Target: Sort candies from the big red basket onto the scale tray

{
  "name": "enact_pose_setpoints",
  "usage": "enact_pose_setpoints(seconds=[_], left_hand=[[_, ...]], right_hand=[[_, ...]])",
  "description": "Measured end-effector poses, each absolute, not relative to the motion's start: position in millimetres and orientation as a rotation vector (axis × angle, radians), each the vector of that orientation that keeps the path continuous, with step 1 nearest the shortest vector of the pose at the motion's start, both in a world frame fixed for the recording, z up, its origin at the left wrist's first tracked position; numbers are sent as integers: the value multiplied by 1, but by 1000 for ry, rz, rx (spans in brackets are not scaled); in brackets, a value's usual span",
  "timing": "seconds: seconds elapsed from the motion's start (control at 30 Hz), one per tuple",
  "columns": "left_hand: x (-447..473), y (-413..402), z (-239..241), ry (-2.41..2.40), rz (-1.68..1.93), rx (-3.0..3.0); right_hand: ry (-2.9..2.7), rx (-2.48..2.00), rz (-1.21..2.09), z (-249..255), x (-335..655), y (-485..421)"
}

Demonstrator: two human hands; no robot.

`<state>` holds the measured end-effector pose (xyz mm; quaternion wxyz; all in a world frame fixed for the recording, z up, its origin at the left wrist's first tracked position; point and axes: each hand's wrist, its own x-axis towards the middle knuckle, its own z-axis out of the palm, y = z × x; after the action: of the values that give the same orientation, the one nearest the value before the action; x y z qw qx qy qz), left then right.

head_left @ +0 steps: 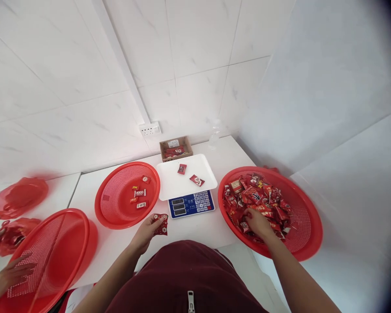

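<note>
My left hand [146,233] pinches a dark red packet [160,224] with pale flower patterns, between the scale and the red basket [99,208] on the left. Down in the right-hand red basket [308,217], my right hand [258,223] has its fingers curled among a heap of red wrapped snacks [263,200]. Its fingertips are partly hidden, so what they grip cannot be made out. Between the two baskets stands a blue digital scale [191,205] with a white tray [169,182] on top. Two red wrapped pieces, a small one [181,169] and a larger one [197,180], lie on that tray.
Behind the tray is a cardboard box [176,148] of red packets, near a clear bottle [215,134]. At far left, another person's hands [11,276] are at a tilted red basket [81,256] and a red plastic bag [16,234]. A wall socket [150,128] sits above the table.
</note>
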<state>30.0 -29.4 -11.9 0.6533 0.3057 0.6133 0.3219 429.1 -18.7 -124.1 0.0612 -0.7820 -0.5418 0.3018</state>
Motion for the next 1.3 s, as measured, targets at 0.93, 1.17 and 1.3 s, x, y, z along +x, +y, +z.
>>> enact_pose_setpoints(seconds=[0.93, 1.17, 1.3], left_hand=[[26, -40, -21, 1373, 748, 717], [34, -45, -11, 1360, 773, 708], [31, -49, -13, 1363, 786, 691]], right_hand=[[-1350, -1768, 1022, -51, 379, 45], [-1225, -1548, 1300, -43, 291, 109], [-1238, -1569, 1242, -55, 286, 123]])
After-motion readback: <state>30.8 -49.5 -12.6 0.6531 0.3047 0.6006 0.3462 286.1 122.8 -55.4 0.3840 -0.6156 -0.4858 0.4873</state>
